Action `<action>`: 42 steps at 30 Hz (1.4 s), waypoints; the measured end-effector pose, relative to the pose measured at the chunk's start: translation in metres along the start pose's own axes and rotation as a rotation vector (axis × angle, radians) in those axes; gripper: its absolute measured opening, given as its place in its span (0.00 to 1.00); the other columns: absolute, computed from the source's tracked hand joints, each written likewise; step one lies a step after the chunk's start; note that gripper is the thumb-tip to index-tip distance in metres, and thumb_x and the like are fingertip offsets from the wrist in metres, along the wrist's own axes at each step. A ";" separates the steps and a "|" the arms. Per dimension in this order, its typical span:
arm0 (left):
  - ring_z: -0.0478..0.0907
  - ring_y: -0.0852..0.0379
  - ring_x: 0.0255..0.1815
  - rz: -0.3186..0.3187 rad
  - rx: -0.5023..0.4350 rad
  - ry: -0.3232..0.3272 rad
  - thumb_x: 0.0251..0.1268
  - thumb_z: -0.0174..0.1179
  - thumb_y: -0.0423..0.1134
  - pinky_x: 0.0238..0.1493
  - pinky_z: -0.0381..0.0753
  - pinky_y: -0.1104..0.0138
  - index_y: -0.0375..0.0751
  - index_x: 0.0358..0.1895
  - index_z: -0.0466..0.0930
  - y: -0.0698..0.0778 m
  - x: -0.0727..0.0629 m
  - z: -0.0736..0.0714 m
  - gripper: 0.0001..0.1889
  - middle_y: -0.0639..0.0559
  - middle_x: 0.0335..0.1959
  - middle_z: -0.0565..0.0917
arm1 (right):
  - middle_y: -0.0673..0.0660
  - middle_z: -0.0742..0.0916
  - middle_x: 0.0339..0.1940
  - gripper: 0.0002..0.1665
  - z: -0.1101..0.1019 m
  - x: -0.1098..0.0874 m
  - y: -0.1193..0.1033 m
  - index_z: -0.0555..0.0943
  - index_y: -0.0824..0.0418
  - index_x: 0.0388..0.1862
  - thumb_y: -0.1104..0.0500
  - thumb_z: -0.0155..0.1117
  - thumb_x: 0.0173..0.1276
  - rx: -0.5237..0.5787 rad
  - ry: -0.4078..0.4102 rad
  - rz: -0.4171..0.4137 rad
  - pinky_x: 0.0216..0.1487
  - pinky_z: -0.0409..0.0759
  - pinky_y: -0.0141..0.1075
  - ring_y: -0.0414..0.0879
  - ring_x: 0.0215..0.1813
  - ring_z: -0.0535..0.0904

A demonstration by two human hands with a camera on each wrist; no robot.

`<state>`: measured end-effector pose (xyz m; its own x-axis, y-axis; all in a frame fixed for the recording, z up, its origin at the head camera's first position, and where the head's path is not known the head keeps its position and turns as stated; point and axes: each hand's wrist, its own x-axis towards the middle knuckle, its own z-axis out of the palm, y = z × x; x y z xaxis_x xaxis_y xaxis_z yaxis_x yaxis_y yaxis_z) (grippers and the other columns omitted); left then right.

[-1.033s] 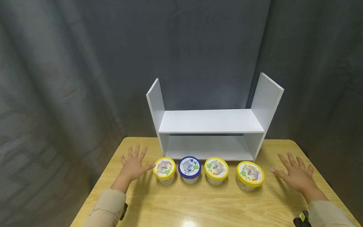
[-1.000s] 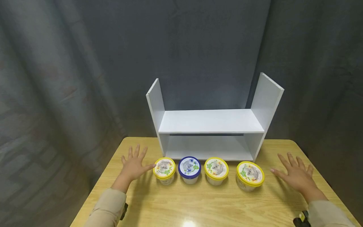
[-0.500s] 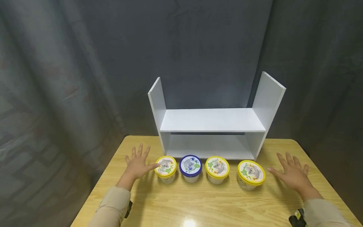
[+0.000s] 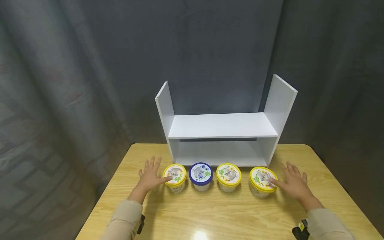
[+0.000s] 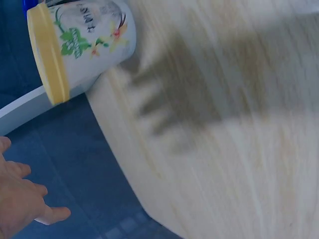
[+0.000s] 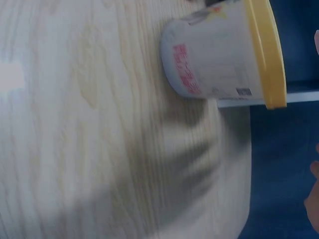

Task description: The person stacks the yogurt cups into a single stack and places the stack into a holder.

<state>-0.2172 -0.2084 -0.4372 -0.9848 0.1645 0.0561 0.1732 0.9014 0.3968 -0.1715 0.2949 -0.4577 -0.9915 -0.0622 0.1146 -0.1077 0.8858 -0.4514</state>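
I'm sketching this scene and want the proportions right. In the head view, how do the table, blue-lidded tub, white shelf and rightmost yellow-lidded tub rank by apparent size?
1. Table
2. White shelf
3. Blue-lidded tub and rightmost yellow-lidded tub: too alike to rank; nearness may affect it.

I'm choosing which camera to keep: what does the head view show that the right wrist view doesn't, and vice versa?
Head view only: the left hand, the blue-lidded tub and the printed lid tops.
Right wrist view only: red lettering and a small dark square on the rightmost yellow-lidded tub.
Both: that tub, the wooden table and the right hand, cut off in the wrist view.
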 end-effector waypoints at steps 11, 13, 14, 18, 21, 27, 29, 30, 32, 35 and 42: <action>0.39 0.34 0.63 -0.037 -0.078 -0.015 0.32 0.62 0.65 0.50 0.42 0.33 0.41 0.66 0.46 0.004 -0.002 0.027 0.56 0.35 0.66 0.43 | 0.79 0.53 0.60 0.53 0.022 -0.005 -0.007 0.53 0.78 0.60 0.38 0.57 0.53 0.080 0.006 -0.006 0.52 0.36 0.66 0.73 0.59 0.44; 0.40 0.35 0.63 -0.044 -0.098 -0.004 0.31 0.63 0.65 0.50 0.43 0.34 0.41 0.66 0.47 0.004 -0.001 0.031 0.57 0.35 0.65 0.45 | 0.79 0.54 0.59 0.52 0.025 -0.006 -0.008 0.53 0.77 0.60 0.39 0.58 0.53 0.087 0.020 -0.017 0.52 0.39 0.66 0.73 0.59 0.46; 0.41 0.34 0.63 -0.041 -0.110 0.006 0.30 0.64 0.64 0.50 0.44 0.34 0.40 0.66 0.48 0.004 -0.001 0.033 0.57 0.34 0.65 0.46 | 0.79 0.54 0.59 0.52 0.027 -0.006 -0.008 0.53 0.77 0.60 0.40 0.58 0.53 0.093 0.027 -0.022 0.52 0.41 0.65 0.73 0.59 0.47; 0.44 0.36 0.63 -0.054 -0.150 0.027 0.29 0.66 0.61 0.49 0.48 0.34 0.38 0.65 0.49 0.003 0.001 0.042 0.57 0.34 0.65 0.48 | 0.78 0.55 0.60 0.53 0.034 -0.008 -0.007 0.51 0.77 0.62 0.41 0.60 0.52 0.128 0.043 -0.023 0.52 0.45 0.64 0.73 0.58 0.49; 0.46 0.37 0.63 -0.066 -0.185 0.023 0.30 0.67 0.59 0.48 0.48 0.33 0.36 0.65 0.48 0.001 0.002 0.049 0.57 0.34 0.64 0.49 | 0.79 0.54 0.60 0.57 0.039 -0.011 -0.006 0.48 0.77 0.62 0.41 0.62 0.50 0.175 0.032 0.012 0.52 0.46 0.65 0.73 0.58 0.48; 0.48 0.36 0.62 -0.078 -0.249 0.022 0.33 0.68 0.55 0.49 0.46 0.33 0.35 0.65 0.47 -0.001 0.001 0.060 0.55 0.34 0.64 0.49 | 0.78 0.52 0.61 0.63 0.047 -0.018 -0.005 0.39 0.73 0.65 0.40 0.63 0.48 0.288 -0.014 0.116 0.52 0.49 0.64 0.73 0.59 0.47; 0.48 0.35 0.62 -0.069 -0.280 0.040 0.32 0.69 0.53 0.50 0.47 0.35 0.34 0.65 0.47 -0.001 0.000 0.063 0.55 0.34 0.64 0.50 | 0.77 0.52 0.61 0.62 0.049 -0.019 -0.006 0.39 0.72 0.65 0.40 0.63 0.48 0.312 -0.017 0.140 0.53 0.49 0.64 0.73 0.59 0.48; 0.49 0.35 0.61 -0.059 -0.299 0.053 0.33 0.69 0.51 0.50 0.48 0.35 0.33 0.65 0.47 -0.002 0.001 0.064 0.55 0.33 0.64 0.50 | 0.77 0.52 0.61 0.62 0.050 -0.020 -0.007 0.38 0.71 0.65 0.41 0.63 0.49 0.322 -0.020 0.156 0.53 0.49 0.64 0.73 0.59 0.47; 0.50 0.35 0.61 -0.045 -0.337 0.076 0.33 0.70 0.49 0.52 0.51 0.38 0.32 0.65 0.47 -0.001 0.001 0.067 0.54 0.33 0.63 0.51 | 0.77 0.52 0.62 0.60 0.052 -0.020 -0.008 0.38 0.69 0.66 0.42 0.62 0.50 0.349 -0.016 0.187 0.53 0.48 0.64 0.73 0.59 0.47; 0.51 0.35 0.61 -0.031 -0.388 0.107 0.32 0.71 0.47 0.55 0.53 0.42 0.30 0.64 0.47 -0.001 0.000 0.071 0.55 0.32 0.63 0.51 | 0.75 0.50 0.63 0.59 0.055 -0.021 -0.011 0.36 0.65 0.67 0.43 0.62 0.52 0.423 -0.003 0.235 0.52 0.47 0.65 0.73 0.60 0.44; 0.51 0.36 0.61 -0.045 -0.488 0.161 0.31 0.72 0.46 0.58 0.52 0.47 0.26 0.63 0.48 0.002 -0.001 0.072 0.55 0.31 0.62 0.53 | 0.69 0.47 0.66 0.60 0.059 -0.024 -0.017 0.35 0.56 0.68 0.44 0.64 0.51 0.602 0.058 0.316 0.54 0.46 0.64 0.71 0.61 0.43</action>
<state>-0.2144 -0.1775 -0.5027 -0.9875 0.0312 0.1544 0.1414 0.6084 0.7810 -0.1507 0.2542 -0.5052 -0.9784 0.1968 -0.0638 0.1473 0.4462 -0.8827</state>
